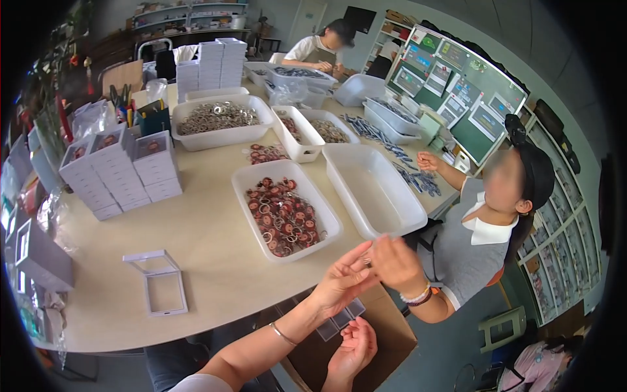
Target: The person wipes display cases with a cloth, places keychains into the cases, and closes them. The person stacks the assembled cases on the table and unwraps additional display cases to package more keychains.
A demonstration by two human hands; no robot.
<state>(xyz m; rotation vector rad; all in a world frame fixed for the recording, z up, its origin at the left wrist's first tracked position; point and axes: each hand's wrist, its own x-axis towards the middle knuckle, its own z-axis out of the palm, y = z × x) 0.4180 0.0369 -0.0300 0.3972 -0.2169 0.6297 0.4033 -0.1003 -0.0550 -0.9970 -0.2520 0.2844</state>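
My left hand (pixel 345 277), a silver bangle on its wrist, reaches out over the table's front edge. Its fingers are stretched and apart, meeting the fingertips of a co-worker's hand (pixel 400 266). A small shiny bit shows between the two hands, too small to name. Lower down, my right hand (pixel 353 347) is half curled with nothing visible in it, close to grey-framed cases (pixel 341 319) in a cardboard box (pixel 385 330). Behind my left hand stands a white bin (pixel 333 228) of reddish-brown key rings (pixel 284 219).
On the table (pixel 222 228) are an opened display frame (pixel 164 284), stacked white boxes (pixel 121 173), a bin of metal rings (pixel 219 121) and a white bin (pixel 379 189). One co-worker (pixel 483 228) sits close on the right, another (pixel 320 52) at the far end.
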